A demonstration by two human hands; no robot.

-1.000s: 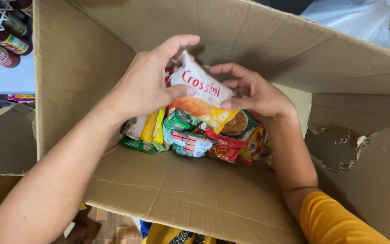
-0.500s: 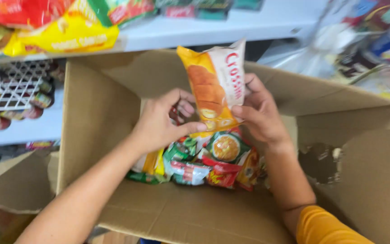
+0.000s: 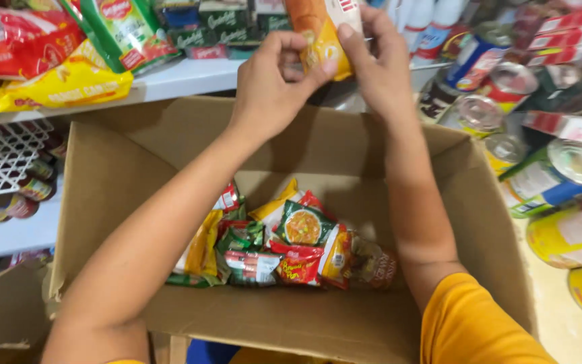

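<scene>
Both my hands hold one orange and white snack packet up above an open cardboard box, near the white shelf. My left hand grips the packet's lower left side. My right hand pinches its right edge. The packet's top runs out of the frame. Inside the box lie several small colourful snack packets in a heap on the bottom.
The shelf carries red, yellow and green bags at the upper left and small dark boxes behind. Tins and cans stand at the right. A white wire rack sits at the left above jars.
My two hands have lifted the orange and white packet out of the box and up to shelf height. The view has tilted up, showing the shelf and tins.
</scene>
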